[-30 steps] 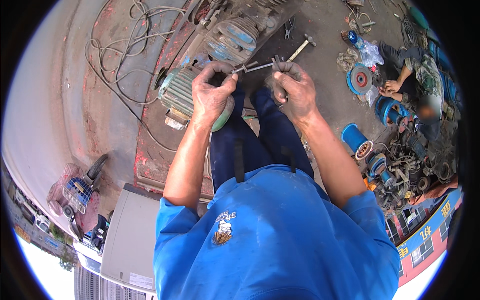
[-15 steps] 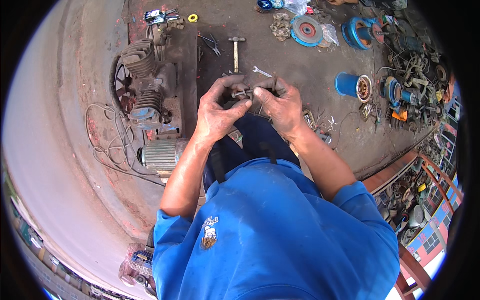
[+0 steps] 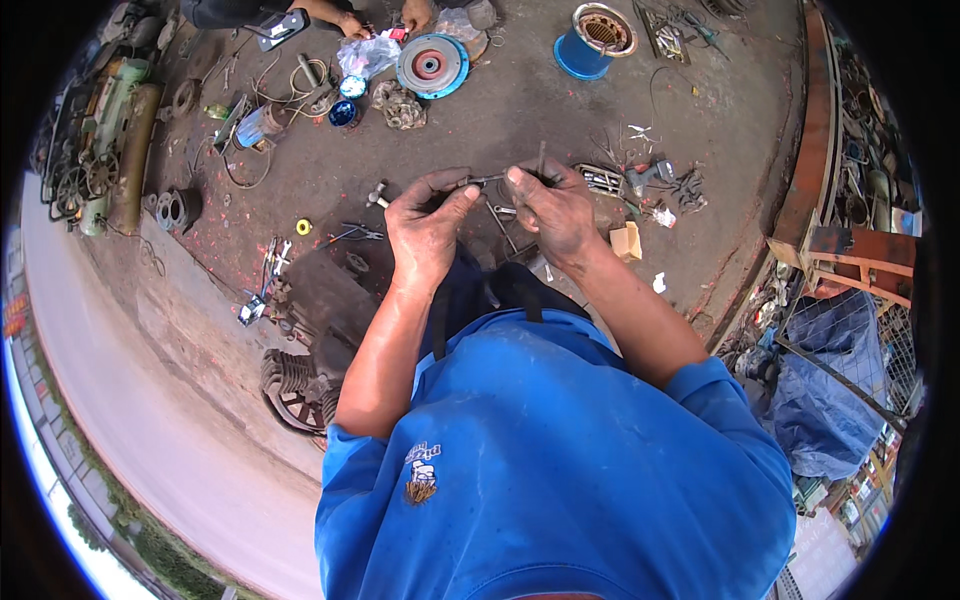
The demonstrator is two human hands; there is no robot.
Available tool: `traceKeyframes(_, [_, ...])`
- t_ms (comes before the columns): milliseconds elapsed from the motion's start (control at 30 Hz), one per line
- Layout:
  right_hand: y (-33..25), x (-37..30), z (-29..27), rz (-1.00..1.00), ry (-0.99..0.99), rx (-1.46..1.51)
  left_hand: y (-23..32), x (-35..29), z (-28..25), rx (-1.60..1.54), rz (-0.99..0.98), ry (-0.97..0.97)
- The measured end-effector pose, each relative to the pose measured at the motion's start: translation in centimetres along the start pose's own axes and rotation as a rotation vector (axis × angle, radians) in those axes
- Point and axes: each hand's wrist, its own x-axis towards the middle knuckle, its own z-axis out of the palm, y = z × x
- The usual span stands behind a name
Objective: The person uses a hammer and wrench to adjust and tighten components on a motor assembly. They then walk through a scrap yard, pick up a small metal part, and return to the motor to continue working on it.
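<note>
**Both hands on one small metal part**

Head view: left hand (image 3: 428, 228) and right hand (image 3: 553, 208) each pinch an end of a thin metal rod (image 3: 487, 181), held chest-high above the floor (image 3: 560, 110). Looks like mid-fitting or adjusting. Guessing the next move needs a steady grip and fine finger work.

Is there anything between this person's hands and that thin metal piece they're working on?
Nothing visible. The left hand and the right hand both already pinch the thin metal piece with their fingers, holding it up in front of the body, above the tools scattered on the ground.
</note>
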Motion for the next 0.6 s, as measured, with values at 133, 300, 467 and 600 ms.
traceKeyframes(133, [-3.8, 1.7, -5.2, 0.006, 0.173, 0.180, 0.4, 5.9, 6.7, -0.275, -0.180, -0.179])
traceKeyframes(300, [-7.0, 6.1, -10.0, -0.040, 0.370, 0.252, -0.4, 14.3, 13.7, -0.429, -0.391, -0.371])
traceKeyframes(467, [-8.5, 14.4, -14.0, 0.009, 0.449, 0.347, -2.6, 23.7, 19.7, -0.243, -0.536, -0.517])
traceKeyframes(600, [-7.7, 18.6, -17.8, 0.189, 0.661, 0.588, -6.5, 30.7, 23.5, -0.226, -0.657, -0.574])
